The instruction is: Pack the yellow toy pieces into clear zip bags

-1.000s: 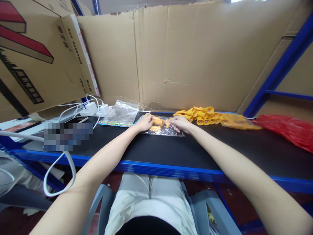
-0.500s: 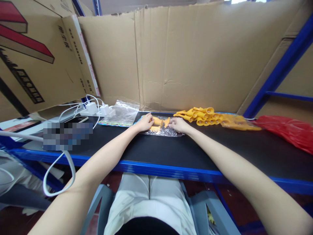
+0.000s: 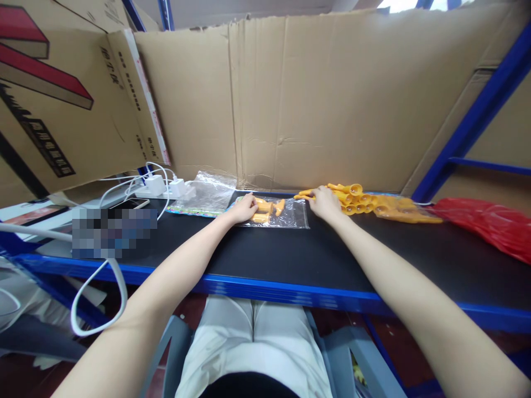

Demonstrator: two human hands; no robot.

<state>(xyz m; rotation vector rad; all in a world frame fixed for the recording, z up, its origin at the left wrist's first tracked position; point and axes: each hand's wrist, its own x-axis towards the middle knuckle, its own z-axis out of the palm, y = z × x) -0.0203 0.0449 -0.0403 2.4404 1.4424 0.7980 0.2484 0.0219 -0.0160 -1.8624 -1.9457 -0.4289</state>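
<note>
Right hand (image 3: 326, 204) hides part of yellow pile (image 3: 355, 200) (grip unclear); red plastic (image 3: 485, 224) cut off by right edge.

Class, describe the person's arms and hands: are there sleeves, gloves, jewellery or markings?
The left hand and right hand wear no gloves. The left forearm and right forearm are bare to the picture's edge, with no sleeve, watch or bracelet in view. No markings stand out, though rings or small marks would be hard to make out at this size.
</note>
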